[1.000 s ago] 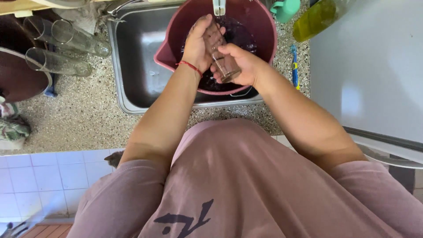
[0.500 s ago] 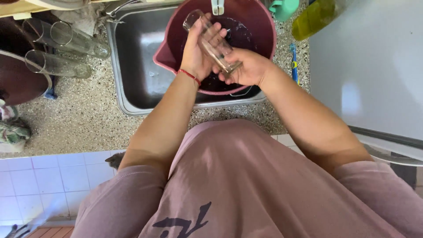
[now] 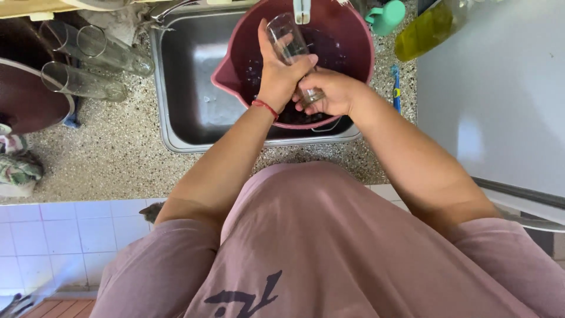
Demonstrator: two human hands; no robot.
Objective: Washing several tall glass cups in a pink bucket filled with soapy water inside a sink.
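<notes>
Grip: both hands closed on clear drinking glass (image 3: pixel 289 50)
Left hand (image 3: pixel 278 73): wrapped round glass's middle, thumb across, red wrist band (image 3: pixel 265 108)
Right hand (image 3: pixel 329 91): fingers curled tight on glass base
Glass: tilted, mouth away from person, above maroon plastic basin (image 3: pixel 232 53)
Basin: in steel sink (image 3: pixel 188 88), dark water inside
Counter left: two clear glasses (image 3: pixel 97 65) lying on side
Counter right: yellow-green bottle (image 3: pixel 426 26), teal cup (image 3: pixel 386 16)
</notes>
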